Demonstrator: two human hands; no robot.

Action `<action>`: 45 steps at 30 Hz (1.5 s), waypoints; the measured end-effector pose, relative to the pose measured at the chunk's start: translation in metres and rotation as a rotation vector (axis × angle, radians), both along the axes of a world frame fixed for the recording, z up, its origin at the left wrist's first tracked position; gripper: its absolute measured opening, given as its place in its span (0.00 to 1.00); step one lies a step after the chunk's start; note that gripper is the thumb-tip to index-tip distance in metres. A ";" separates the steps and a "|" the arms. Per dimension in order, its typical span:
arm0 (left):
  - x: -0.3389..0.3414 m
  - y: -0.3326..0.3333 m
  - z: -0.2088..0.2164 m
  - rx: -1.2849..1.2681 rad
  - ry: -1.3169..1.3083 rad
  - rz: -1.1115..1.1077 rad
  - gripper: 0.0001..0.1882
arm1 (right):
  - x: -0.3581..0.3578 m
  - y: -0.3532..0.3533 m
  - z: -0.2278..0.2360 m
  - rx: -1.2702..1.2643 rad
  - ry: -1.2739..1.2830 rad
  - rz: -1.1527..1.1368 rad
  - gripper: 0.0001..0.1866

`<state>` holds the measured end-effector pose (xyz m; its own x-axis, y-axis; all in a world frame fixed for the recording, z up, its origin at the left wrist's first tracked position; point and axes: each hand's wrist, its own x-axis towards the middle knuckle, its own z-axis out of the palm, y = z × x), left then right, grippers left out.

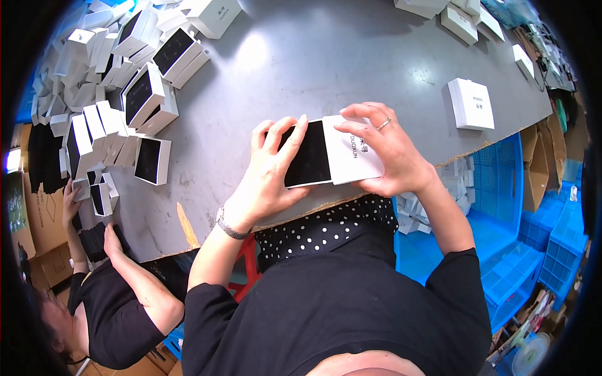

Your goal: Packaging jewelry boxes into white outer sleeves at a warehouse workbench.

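Note:
Near the table's front edge, my left hand (262, 174) has its fingers and thumb closed around the sides of a small white box with a black interior (313, 155). A white box lid (351, 155) with dark print meets the right part of that box. Whether the lid overlaps the box or only abuts it, I cannot tell. My right hand (401, 158), with a ring on one finger, grips the lid by its far and near edges. Both pieces are held level just over the grey table (251, 94).
A big heap of white boxes (81, 44) and several open black-lined boxes (150, 161) cover the table's left. A white box stack (471, 105) stands right. Blue crates (501, 182), one holding white boxes, are beside the table. A co-worker's hands (113, 241) work at lower left.

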<state>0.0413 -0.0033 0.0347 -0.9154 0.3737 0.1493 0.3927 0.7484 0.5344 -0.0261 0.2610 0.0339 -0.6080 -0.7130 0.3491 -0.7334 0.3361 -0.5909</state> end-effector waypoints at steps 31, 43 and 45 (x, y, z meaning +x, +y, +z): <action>-0.006 -0.002 -0.007 0.150 0.038 0.006 0.56 | -0.005 -0.009 0.005 0.107 0.046 -0.051 0.47; -0.007 -0.007 0.000 0.410 -0.114 -0.064 0.59 | -0.021 0.005 0.001 -0.018 -0.055 0.029 0.47; -0.009 -0.011 -0.002 0.482 -0.135 -0.026 0.60 | -0.023 0.010 -0.003 -0.134 -0.144 0.047 0.47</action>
